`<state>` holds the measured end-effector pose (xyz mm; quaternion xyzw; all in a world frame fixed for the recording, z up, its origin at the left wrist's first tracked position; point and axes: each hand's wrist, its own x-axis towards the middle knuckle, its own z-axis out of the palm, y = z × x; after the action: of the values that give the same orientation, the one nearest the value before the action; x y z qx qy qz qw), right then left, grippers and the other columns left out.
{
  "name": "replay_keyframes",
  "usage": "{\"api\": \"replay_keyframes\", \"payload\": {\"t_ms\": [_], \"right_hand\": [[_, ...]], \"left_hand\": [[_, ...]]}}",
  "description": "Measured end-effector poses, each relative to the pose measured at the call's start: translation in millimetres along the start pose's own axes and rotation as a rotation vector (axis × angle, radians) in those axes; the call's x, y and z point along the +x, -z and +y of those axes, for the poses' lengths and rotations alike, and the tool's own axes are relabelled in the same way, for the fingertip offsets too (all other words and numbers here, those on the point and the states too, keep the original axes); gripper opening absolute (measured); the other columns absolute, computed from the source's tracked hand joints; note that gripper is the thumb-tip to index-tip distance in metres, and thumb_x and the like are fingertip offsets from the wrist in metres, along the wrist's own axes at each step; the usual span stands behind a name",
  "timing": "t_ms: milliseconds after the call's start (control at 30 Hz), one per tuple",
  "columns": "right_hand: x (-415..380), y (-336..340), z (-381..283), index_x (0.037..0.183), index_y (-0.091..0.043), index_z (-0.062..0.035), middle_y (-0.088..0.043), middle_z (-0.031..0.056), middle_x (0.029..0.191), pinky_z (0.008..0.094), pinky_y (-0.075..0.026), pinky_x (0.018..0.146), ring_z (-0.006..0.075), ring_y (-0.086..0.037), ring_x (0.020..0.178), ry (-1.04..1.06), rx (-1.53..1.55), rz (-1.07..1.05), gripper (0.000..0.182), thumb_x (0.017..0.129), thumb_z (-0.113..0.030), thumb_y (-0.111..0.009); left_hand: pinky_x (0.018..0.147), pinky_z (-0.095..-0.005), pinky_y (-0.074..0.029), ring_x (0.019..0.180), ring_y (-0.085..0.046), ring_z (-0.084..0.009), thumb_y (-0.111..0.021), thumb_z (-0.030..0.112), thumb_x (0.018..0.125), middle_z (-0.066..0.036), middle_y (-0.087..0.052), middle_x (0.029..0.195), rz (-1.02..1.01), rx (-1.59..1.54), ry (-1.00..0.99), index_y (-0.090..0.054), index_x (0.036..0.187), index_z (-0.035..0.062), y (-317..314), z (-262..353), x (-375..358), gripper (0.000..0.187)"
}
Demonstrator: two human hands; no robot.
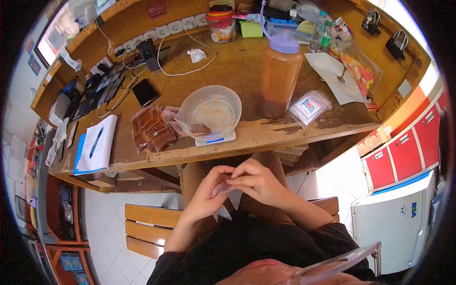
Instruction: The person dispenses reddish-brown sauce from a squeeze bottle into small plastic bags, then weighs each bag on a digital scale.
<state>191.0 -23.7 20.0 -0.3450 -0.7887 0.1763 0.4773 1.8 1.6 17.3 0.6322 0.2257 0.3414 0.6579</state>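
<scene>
Above my lap, just in front of the table edge, my left hand (209,190) and my right hand (260,183) meet with fingers pinched together. Between them is a small see-through plastic bag (221,189), partly covered by the fingers. On the table ahead, a translucent bowl (221,97) with orange crumbs sits on a small digital scale (216,141). One packet lies in the bowl's spout. Left of it are several packets of reddish-brown powder (153,127). To the right stands a tall bottle (280,80) with a lilac lid, beside a pack of plastic bags (309,109).
A notebook (99,142) with a blue pen lies at the table's left, near a black phone (146,92). Cables and power sockets (164,32) run along the back. White paper (332,76) and a candy bag (363,71) lie right. A wooden bench (147,228) is beneath me.
</scene>
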Motion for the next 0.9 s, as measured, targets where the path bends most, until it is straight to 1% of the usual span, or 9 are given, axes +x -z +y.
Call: {"api": "replay_keyframes", "payload": {"t_ms": [67, 133, 167, 200, 300, 567, 633, 833, 900], "right_hand": [[-3.5, 4.8, -1.3, 0.082, -0.066, -0.0032, -0.059, 0.0049, 0.079, 0.0297, -0.046, 0.068, 0.0188, -0.057, 0.075, -0.156, 0.060, 0.055, 0.015, 0.071, -0.007, -0.075], [-6.9, 6.7, 0.4, 0.078, -0.065, -0.0029, -0.060, 0.0056, 0.077, 0.0266, -0.045, 0.061, 0.0159, -0.057, 0.069, -0.311, 0.118, 0.111, 0.016, 0.069, -0.004, -0.077], [-8.6, 5.5, 4.6, 0.076, -0.063, -0.0023, -0.059, 0.0055, 0.076, 0.0251, -0.044, 0.059, 0.0137, -0.056, 0.067, -0.343, 0.133, 0.149, 0.017, 0.068, -0.004, -0.078], [-9.4, 4.5, 6.8, 0.073, -0.061, -0.0017, -0.059, 0.0054, 0.076, 0.0236, -0.043, 0.056, 0.0115, -0.055, 0.065, -0.373, 0.149, 0.187, 0.019, 0.068, -0.005, -0.079], [-8.8, -0.1, 0.0, 0.070, -0.056, -0.0007, -0.058, 0.0036, 0.074, 0.0228, -0.043, 0.055, 0.0099, -0.053, 0.064, -0.409, 0.240, 0.132, 0.022, 0.067, -0.002, -0.078], [-16.2, 1.0, 0.2, 0.076, -0.058, -0.0001, -0.058, 0.0088, 0.075, 0.0293, -0.046, 0.059, 0.0179, -0.058, 0.066, -0.499, 0.285, -0.066, 0.016, 0.072, -0.006, -0.073], [-15.4, -0.4, 1.7, 0.079, -0.059, 0.0001, -0.058, 0.0118, 0.075, 0.0328, -0.047, 0.062, 0.0250, -0.059, 0.069, -0.310, 0.270, -0.147, 0.011, 0.075, -0.005, -0.068], [-11.6, -1.6, -7.4, 0.081, -0.058, 0.0008, -0.058, 0.0144, 0.087, 0.0381, -0.047, 0.073, 0.0303, -0.058, 0.083, -0.483, -0.142, 0.021, 0.008, 0.076, -0.003, -0.064], [-13.8, -4.2, -5.5, 0.083, -0.059, 0.0003, -0.057, 0.0164, 0.099, 0.0394, -0.046, 0.079, 0.0321, -0.056, 0.092, -0.316, -0.181, 0.061, 0.011, 0.075, -0.004, -0.065]], "left_hand": [[0.086, -0.0333, -0.045, 0.107, -0.051, -0.0227, -0.051, -0.010, 0.073, -0.013, -0.048, 0.116, 0.077, 0.054, 0.007, -0.047, 0.116, 0.0004, 0.8, -5.0, -0.4, 0.044], [0.077, -0.0335, -0.046, 0.097, -0.053, -0.0240, -0.059, -0.007, 0.075, -0.015, -0.049, 0.115, 0.609, 0.831, -0.474, -0.050, 0.109, -0.0002, -4.3, -9.6, 1.9, 0.035], [0.071, -0.0337, -0.045, 0.084, -0.053, -0.0263, -0.068, 0.001, 0.074, -0.015, -0.054, 0.106, 0.746, 0.854, -0.597, -0.054, 0.098, 0.0011, -8.9, -11.4, 1.8, 0.028], [0.071, -0.0337, -0.045, 0.084, -0.053, -0.0263, -0.068, 0.001, 0.074, -0.015, -0.054, 0.106, 0.746, 0.853, -0.599, -0.054, 0.098, 0.0011, -9.8, -8.4, 1.5, 0.028], [0.066, -0.0348, -0.043, 0.072, -0.052, -0.0281, -0.077, 0.014, 0.070, -0.009, -0.060, 0.081, 0.319, 0.953, -0.525, -0.061, 0.083, 0.0048, -22.3, 12.1, 1.9, 0.022], [0.063, -0.0348, -0.043, 0.069, -0.050, -0.0268, -0.068, 0.005, 0.073, -0.008, -0.060, 0.079, 0.225, 0.932, -0.434, -0.061, 0.079, 0.0037, -15.1, 2.0, 2.2, 0.009], [0.060, -0.0373, -0.043, 0.067, -0.051, -0.0302, -0.066, 0.002, 0.071, -0.012, -0.057, 0.072, 0.186, 0.989, -0.375, -0.058, 0.071, 0.0014, -13.5, 5.7, 1.1, 0.008], [0.057, -0.0368, -0.044, 0.064, -0.052, -0.0289, -0.067, 0.007, 0.066, -0.011, -0.055, 0.069, 0.407, 1.130, -0.325, -0.054, 0.064, 0.0038, -13.9, 2.7, -0.6, 0.013], [0.058, -0.0368, -0.045, 0.064, -0.053, -0.0293, -0.066, 0.006, 0.066, -0.011, -0.056, 0.070, 0.376, 1.076, -0.292, -0.054, 0.063, 0.0037, -14.9, 7.4, 2.3, 0.013]]}}
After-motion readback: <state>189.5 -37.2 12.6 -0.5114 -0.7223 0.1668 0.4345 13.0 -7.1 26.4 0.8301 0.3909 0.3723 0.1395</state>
